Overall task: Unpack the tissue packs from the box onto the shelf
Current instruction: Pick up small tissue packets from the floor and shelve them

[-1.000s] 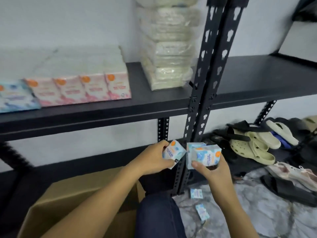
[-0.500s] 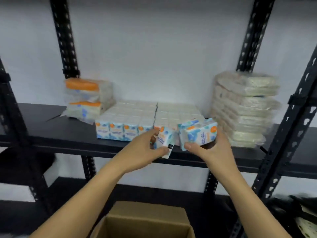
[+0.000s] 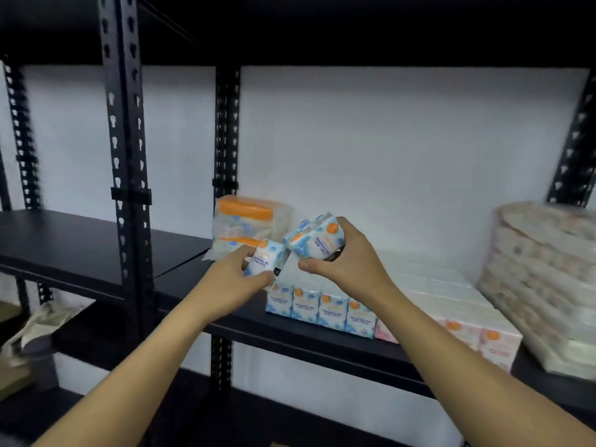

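Head view: left hand (image 3: 225, 279) grips a single tissue pack (image 3: 266, 257) held roughly upright, long axis vertical, orange dot on top, above the shelf (image 3: 96, 250) just left of the row of blue packs (image 3: 319, 309). Right hand (image 3: 346, 259) clasps a bundle of packs (image 3: 317, 240), long axis tilted, rising to the right, printed face toward the camera. The two loads are just beside each other; pink packs (image 3: 477, 333) sit right of the blue row.
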`<move>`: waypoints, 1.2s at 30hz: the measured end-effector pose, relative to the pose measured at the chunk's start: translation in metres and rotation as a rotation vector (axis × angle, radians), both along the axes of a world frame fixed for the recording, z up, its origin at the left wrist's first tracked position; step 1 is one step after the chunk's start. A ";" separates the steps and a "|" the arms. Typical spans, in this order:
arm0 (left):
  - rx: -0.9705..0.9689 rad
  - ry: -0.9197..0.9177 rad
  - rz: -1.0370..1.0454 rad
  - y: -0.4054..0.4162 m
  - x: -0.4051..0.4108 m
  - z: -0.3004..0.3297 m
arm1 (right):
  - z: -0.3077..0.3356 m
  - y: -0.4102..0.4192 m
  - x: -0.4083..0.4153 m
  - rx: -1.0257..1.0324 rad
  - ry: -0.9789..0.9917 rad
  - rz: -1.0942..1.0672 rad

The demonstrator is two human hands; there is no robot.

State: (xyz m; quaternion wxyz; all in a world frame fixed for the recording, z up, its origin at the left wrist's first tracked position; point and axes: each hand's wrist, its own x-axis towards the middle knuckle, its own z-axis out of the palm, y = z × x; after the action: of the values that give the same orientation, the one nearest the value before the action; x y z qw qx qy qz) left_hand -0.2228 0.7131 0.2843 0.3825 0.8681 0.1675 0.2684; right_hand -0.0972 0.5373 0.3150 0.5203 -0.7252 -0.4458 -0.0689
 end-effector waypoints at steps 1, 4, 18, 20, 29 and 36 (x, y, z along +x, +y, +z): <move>-0.001 -0.001 0.037 0.012 0.000 -0.001 | 0.002 0.013 0.001 -0.021 -0.019 0.006; 0.018 0.003 0.156 0.045 0.001 -0.007 | 0.003 0.049 0.008 -0.089 -0.067 0.025; 0.212 0.136 0.471 0.140 0.039 -0.059 | -0.010 0.170 0.045 -0.455 -0.372 0.135; 0.255 0.157 0.493 0.150 0.044 -0.065 | -0.014 0.183 0.050 -0.527 -0.446 0.163; 0.252 0.084 0.535 0.182 0.049 -0.096 | -0.030 0.228 0.062 -0.718 -0.589 0.231; 0.180 0.053 0.517 0.182 0.050 -0.104 | -0.029 0.227 0.069 -0.878 -0.531 0.262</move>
State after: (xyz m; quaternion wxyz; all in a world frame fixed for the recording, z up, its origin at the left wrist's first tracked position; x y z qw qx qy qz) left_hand -0.1727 0.8951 0.1806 0.2179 0.8338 0.3689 0.3482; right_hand -0.0282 0.7642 0.2859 0.0411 -0.7705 -0.6361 0.0084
